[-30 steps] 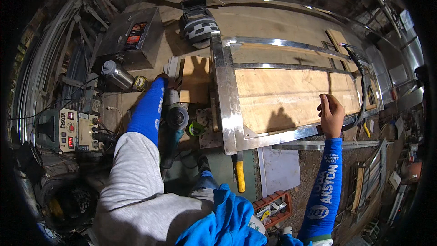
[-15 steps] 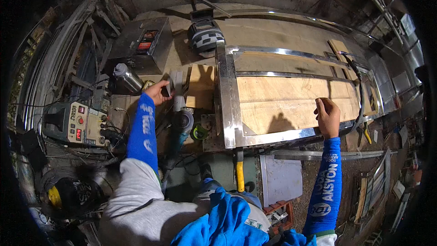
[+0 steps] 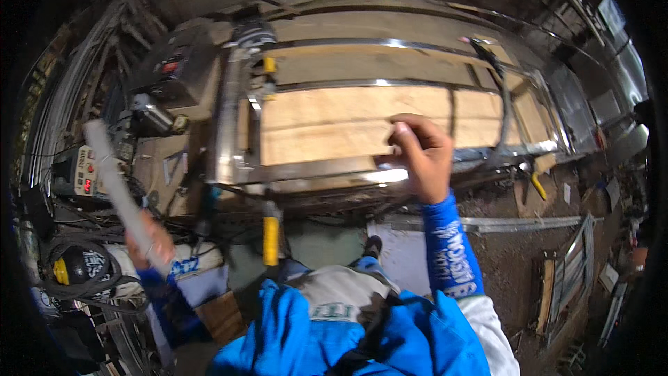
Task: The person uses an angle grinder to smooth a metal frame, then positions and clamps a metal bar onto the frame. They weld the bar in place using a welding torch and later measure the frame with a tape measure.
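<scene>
My left hand [image 3: 154,240], blurred by motion, is closed around a long pale grey strip [image 3: 117,184] at the lower left, off the near side of the bench. The strip slants up and away past the welding machine [image 3: 82,170]; its material is too smeared to tell. My right hand [image 3: 426,157] hovers over the near rail of a shiny metal frame [image 3: 313,169], fingers curled and thumb close to the forefinger. Whatever may be between those fingertips is too small to make out. The frame lies on the bench over a wooden board [image 3: 334,115].
A dark metal box [image 3: 174,69], a steel bottle [image 3: 151,115] and a black-and-white helmet [image 3: 254,33] stand at the far left. A yellow handle [image 3: 271,237] sticks out below the frame's near left corner. A dark cable [image 3: 499,90] crosses the frame's right part.
My left hand has left the bench top and swung down to the lower left, now carrying the pale strip. My right hand has come further left over the frame. The view has shifted.
</scene>
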`<state>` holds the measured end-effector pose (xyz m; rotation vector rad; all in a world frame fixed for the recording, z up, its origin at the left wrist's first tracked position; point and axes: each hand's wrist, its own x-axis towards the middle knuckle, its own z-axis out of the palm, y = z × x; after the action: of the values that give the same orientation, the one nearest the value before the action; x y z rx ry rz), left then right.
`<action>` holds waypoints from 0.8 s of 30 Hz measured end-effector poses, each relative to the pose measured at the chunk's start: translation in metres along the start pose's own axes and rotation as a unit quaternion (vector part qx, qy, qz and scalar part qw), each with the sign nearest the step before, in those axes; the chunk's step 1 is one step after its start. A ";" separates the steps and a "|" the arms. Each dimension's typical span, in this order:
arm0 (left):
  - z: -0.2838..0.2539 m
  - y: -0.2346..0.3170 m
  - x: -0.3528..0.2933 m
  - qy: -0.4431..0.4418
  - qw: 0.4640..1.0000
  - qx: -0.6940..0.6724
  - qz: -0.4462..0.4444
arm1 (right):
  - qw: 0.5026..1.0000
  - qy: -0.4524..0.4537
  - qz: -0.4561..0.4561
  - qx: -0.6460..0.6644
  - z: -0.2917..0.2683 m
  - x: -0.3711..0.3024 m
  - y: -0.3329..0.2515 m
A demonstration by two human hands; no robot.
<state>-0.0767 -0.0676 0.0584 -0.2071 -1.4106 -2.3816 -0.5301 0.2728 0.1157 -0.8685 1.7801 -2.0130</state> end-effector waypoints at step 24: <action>0.373 -0.306 0.178 0.011 0.899 0.405 -0.167 | 0.951 -0.296 -0.068 0.054 -0.219 -0.138 0.055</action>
<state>-0.3787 0.3487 0.0457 0.3059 -2.4285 -1.7797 -0.5699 0.5169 0.0211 -1.4068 1.2905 -1.6531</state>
